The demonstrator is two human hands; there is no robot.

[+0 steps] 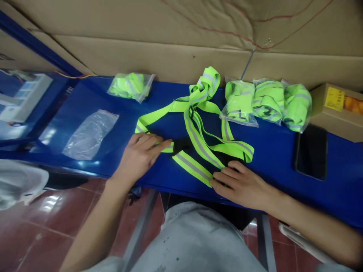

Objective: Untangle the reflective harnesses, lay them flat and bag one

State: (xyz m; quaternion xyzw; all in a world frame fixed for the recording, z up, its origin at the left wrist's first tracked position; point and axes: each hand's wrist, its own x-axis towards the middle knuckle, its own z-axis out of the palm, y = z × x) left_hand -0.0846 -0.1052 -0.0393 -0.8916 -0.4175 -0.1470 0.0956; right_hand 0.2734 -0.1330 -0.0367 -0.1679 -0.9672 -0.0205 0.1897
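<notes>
Lying looped at centre, the neon-green, grey-striped fabric strap harness (197, 139) is being pinched at eight o'clock by the left hand (143, 153), at five by the right hand (236, 183); at nine, a flat clear plastic bag (90, 135) is seen.

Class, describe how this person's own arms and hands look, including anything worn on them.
The left hand and right hand are bare, without gloves. Both forearms are uncovered, with no watch or wristband showing. Pale grey sleeves show at the picture's bottom edge.
</notes>
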